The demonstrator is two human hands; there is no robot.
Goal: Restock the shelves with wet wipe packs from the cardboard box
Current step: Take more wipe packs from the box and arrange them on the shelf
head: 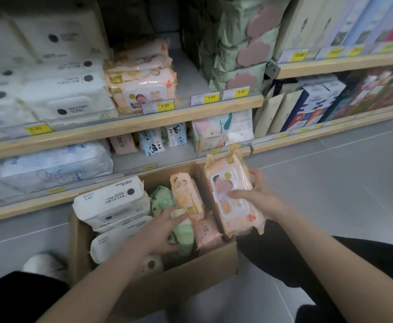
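An open cardboard box (181,283) sits on the floor before the shelves. My right hand (258,194) grips an orange wet wipe pack (231,194) lifted above the box's right wall. Inside the box my left hand (165,227) reaches down and curls its fingers round a second orange pack (186,197) standing on its edge. White packs (111,201) fill the box's left side, with green packs (161,199) and a small pink pack (206,231) in the middle. Matching orange packs (142,87) are stacked on the middle shelf above a 9.90 tag.
White packs (58,89) fill the middle shelf's left; green packs (242,50) stand at its right. The wooden shelf edge (125,127) runs across. Small packs (158,141) sit on the lower shelf. Boxed goods (319,101) fill the right unit. My white shoe (44,264) is left of the box.
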